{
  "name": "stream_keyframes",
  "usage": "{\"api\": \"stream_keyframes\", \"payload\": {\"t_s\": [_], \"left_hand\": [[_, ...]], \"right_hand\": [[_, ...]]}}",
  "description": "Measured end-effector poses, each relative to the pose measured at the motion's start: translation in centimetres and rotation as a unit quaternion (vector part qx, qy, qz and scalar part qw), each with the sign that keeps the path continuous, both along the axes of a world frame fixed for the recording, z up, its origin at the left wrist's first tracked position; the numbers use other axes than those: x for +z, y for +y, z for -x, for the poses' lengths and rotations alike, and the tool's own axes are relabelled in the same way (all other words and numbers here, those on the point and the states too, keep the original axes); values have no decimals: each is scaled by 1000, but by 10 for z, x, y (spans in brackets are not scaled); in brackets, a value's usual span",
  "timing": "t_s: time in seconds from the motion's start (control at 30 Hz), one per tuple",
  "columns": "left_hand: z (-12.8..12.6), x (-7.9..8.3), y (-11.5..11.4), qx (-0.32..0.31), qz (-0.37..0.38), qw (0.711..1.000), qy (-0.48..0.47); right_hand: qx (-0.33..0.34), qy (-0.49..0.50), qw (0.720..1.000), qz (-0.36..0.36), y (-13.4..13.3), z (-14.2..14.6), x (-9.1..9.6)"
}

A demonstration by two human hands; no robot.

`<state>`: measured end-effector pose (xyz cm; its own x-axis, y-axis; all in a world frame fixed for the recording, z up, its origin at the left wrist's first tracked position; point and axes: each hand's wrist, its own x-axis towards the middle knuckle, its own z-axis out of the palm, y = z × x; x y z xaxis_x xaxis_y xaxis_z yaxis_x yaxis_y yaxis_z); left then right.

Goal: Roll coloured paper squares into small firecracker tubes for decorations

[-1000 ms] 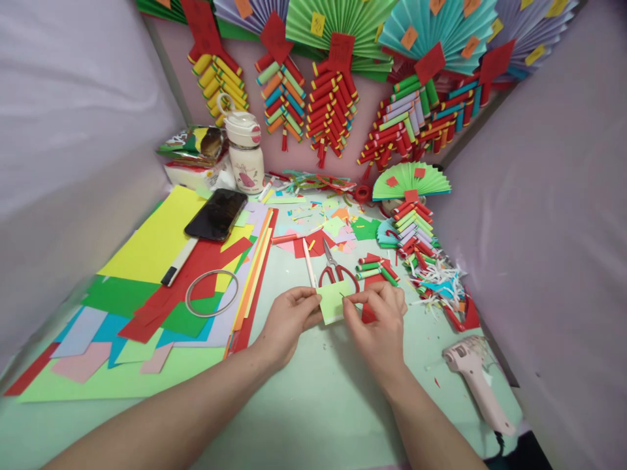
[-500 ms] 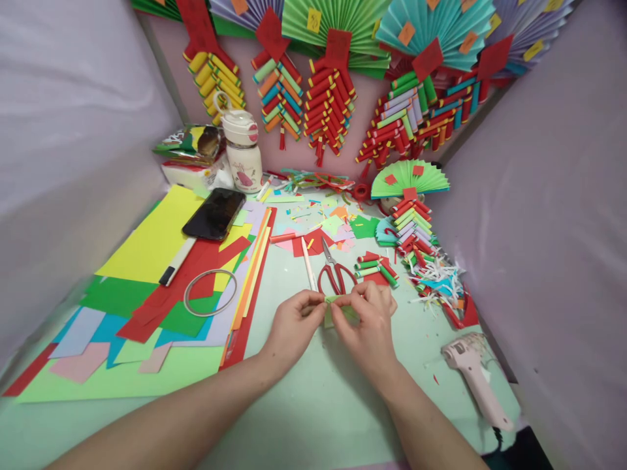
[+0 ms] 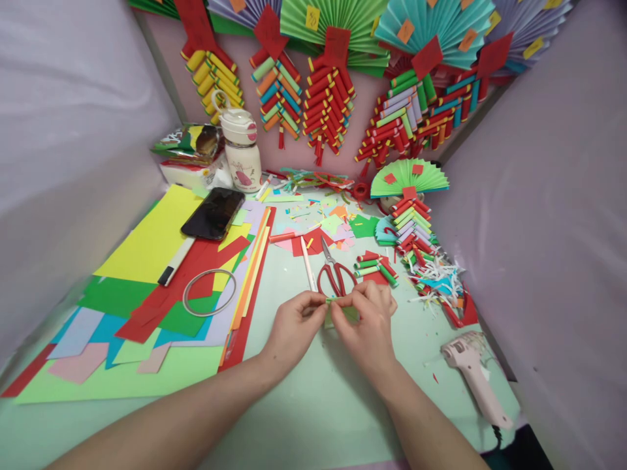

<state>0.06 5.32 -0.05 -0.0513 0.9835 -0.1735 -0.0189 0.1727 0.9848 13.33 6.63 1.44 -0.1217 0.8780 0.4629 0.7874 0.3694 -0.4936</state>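
Note:
A small piece of light green paper (image 3: 349, 309) is pinched between both hands above the table. My left hand (image 3: 298, 326) grips its upper left edge with thumb and forefinger. At its upper edge, my right hand (image 3: 369, 320) is closed on it too, thumb and fingertips together, the hand covering part of the sheet. The top edge looks curled, though the fingers hide most of it. Red-handled scissors (image 3: 337, 277) lie just beyond the hands, beside a white pen (image 3: 308, 262). Short rolled paper tubes (image 3: 375, 266) in red and green are piled to the right of the scissors.
Coloured paper sheets (image 3: 142, 241) cover the left side, with a phone (image 3: 213, 213), a metal ring (image 3: 209, 293) and a cutter (image 3: 176, 261) on them. A glue gun (image 3: 475, 378) lies at right. Behind stand a bottle (image 3: 241, 150) and hanging paper firecrackers (image 3: 329, 104); scraps (image 3: 337, 225) lie mid-table.
Both hands stay in nearly the same place, still pinching the light green paper. Its top edge looks slightly more rolled. The view has shifted very little.

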Motion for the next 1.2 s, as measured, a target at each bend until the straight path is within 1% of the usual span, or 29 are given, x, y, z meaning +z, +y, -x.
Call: {"api": "stream_keyframes", "payload": {"t_s": [0.17,0.43,0.7,0.87,0.97,1.1,1.2], "left_hand": [[0,0,0,-5,-13,1000,12],[-1,5,-2,-3,-15,1000,18],[0,2,-3,-9,-35,999,30],[1,2,-3,-18,-43,998,30],[2,3,-1,-4,-43,999,32],[6,1,3,28,-23,999,28],[9,-1,5,35,-14,999,13]], "right_hand": [[-6,-1,1000,0,0,0,-1],[-15,-18,1000,-1,0,0,0],[-18,-9,1000,11,0,0,0],[-15,-6,1000,13,0,0,-1],[-13,2,1000,16,0,-2,1],[-12,26,1000,7,1,-8,4],[-7,48,999,20,3,-13,5]]}}
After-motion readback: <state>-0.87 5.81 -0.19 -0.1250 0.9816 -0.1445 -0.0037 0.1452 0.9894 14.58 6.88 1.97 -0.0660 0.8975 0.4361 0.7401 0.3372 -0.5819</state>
